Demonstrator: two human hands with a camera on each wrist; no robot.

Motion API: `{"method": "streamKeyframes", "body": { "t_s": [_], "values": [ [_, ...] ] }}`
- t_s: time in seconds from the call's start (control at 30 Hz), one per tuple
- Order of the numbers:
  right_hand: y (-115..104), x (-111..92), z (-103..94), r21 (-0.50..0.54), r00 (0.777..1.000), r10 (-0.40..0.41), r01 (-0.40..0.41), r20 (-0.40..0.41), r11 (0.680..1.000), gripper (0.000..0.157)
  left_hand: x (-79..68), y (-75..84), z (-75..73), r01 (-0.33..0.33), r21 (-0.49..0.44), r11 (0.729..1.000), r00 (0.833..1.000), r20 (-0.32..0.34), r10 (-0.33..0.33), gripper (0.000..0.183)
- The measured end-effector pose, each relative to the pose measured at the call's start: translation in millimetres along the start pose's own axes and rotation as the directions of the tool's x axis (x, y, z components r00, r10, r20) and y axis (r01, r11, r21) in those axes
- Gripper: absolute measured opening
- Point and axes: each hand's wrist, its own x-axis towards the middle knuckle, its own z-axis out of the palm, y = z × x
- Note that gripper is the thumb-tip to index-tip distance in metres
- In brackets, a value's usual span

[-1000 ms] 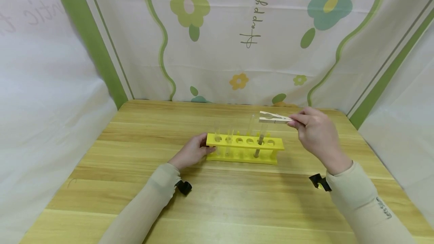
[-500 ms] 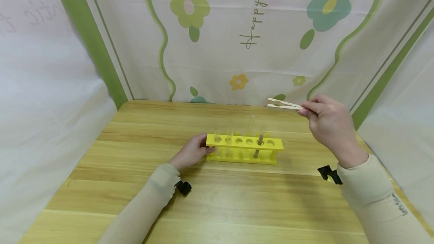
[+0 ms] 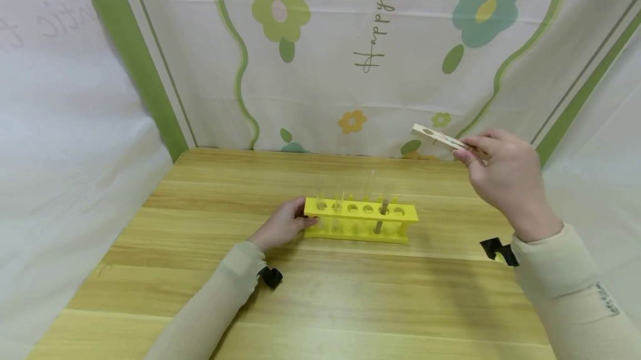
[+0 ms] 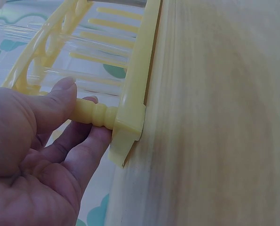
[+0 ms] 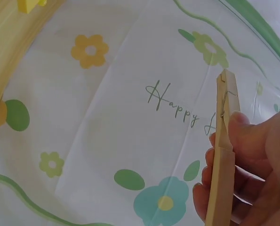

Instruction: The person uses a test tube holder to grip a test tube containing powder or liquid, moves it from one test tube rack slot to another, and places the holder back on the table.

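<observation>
My left hand [image 3: 281, 225] grips the left end of a yellow test tube rack [image 3: 360, 213]. In the left wrist view, thumb and fingers wrap the rack's ridged end post [image 4: 98, 114]. Clear test tubes [image 3: 338, 200] stand in the two leftmost holes. A tube with dark contents [image 3: 383, 207] leans slightly near the right end, and another clear tube [image 3: 370, 185] rises behind the rack. High at the right, my right hand [image 3: 511, 176] pinches a wooden test tube holder [image 3: 433, 135] by its rear part. The holder's jaws are together with nothing between them.
The wooden table [image 3: 320, 293] runs under both arms. A white curtain [image 3: 320, 82] printed with flowers hangs right behind its back edge, with more cloth at both sides. Black wrist mounts [image 3: 270, 277] sit by both cuffs.
My right hand has moved up and right, away from the dark tube. The wooden holder's spread jaws have come together and it now tilts. The left hand and rack have stayed put.
</observation>
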Motion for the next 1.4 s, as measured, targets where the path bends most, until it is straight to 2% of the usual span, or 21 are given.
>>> {"method": "streamKeyframes", "body": {
  "t_s": [0.13, 0.37, 0.77, 1.1, 1.4],
  "values": [
    [6.0, 0.8, -3.8, -0.019, 1.000, 0.022, -0.022, -0.001, 1.000, 0.022, 0.3, -0.2, -0.1, -0.001, 0.001, 1.000, 1.000, 0.001, 0.001, 0.030],
    [17.8, -1.5, -8.1, -0.037, 0.994, 0.093, -0.091, 0.050, 0.995, 0.022, -0.1, 0.2, 0.3, 0.003, 0.002, 1.000, 1.000, 0.000, -0.003, 0.031],
    [43.8, -11.8, -1.4, -0.063, 0.969, 0.196, -0.189, 0.150, 0.980, 0.025, -1.0, 2.2, 0.5, 0.005, 0.009, 1.000, 1.000, 0.001, -0.005, 0.029],
    [69.0, -25.9, 8.8, -0.075, 0.896, 0.348, -0.341, 0.277, 0.937, 0.032, -0.2, 0.4, 0.5, 0.005, 0.011, 1.000, 1.000, 0.000, -0.005, 0.027],
    [95.4, -44.5, 24.1, -0.090, 0.797, 0.463, -0.468, 0.388, 0.879, 0.042, 0.6, -0.1, 0.7, -0.002, 0.005, 1.000, 1.000, 0.002, 0.002, 0.029]
  ]
}}
